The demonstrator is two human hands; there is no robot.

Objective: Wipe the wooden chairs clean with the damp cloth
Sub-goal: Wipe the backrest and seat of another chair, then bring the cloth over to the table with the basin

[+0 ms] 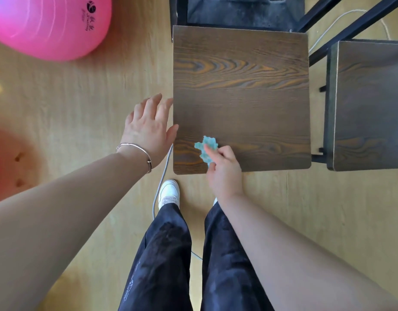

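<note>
The blue cloth [206, 147] lay bunched on the near chair's seat [240, 86], at about seven o'clock on the board, pinched in the fingers of the right hand [224, 173]. The left hand [148, 129] was spread wide at the seat's nine o'clock edge, holding nothing. No wet streaks showed, so wiping looked barely begun. Most of this seat and the second chair [370, 104] at three o'clock remained. A pink ball [47, 25] sat at ten o'clock.

Our right grip [224, 173] pinches a crumpled turquoise cloth [207, 147] on the dark-brown square wooden chair seat [240, 86], near its seven o'clock corner. Our left grip [148, 129], fingers spread, lies at the seat's nine o'clock edge.
</note>
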